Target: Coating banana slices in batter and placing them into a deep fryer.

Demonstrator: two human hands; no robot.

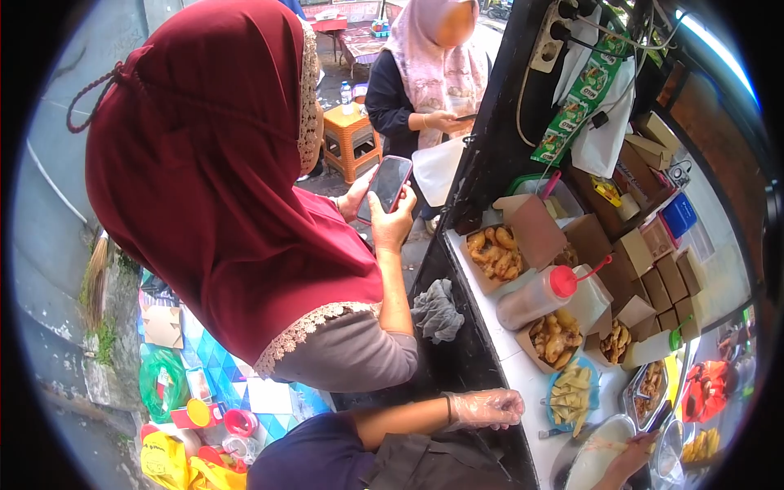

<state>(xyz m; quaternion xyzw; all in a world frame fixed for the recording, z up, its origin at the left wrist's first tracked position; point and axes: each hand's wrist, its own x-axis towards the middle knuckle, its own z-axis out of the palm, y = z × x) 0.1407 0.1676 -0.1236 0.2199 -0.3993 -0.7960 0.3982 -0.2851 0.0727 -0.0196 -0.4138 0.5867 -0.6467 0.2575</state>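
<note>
My left hand (488, 409), in a clear plastic glove, has its fingers curled at the edge of the white tiled counter (514, 367); nothing shows in it. My right hand (631, 459), bare, grips a black-handled utensil (661, 416) over a large bowl of pale batter or liquid (597, 456); its working end is not clear. Between and beyond the hands is a blue basket of cut pale strips (572, 392). A foil-like tray of fried pieces (649, 389) is beside it. Open cardboard boxes of fried food (495, 251) stand farther along, near a red-capped squeeze bottle (530, 300).
A person in a red headscarf (226, 184) stands close on the left, using a phone (384, 187). Another person (429, 92) stands beyond the stall. A grey cloth (438, 309) lies by the counter. Stacked cardboard boxes (664, 282) and a green-capped bottle (652, 349) are at the right.
</note>
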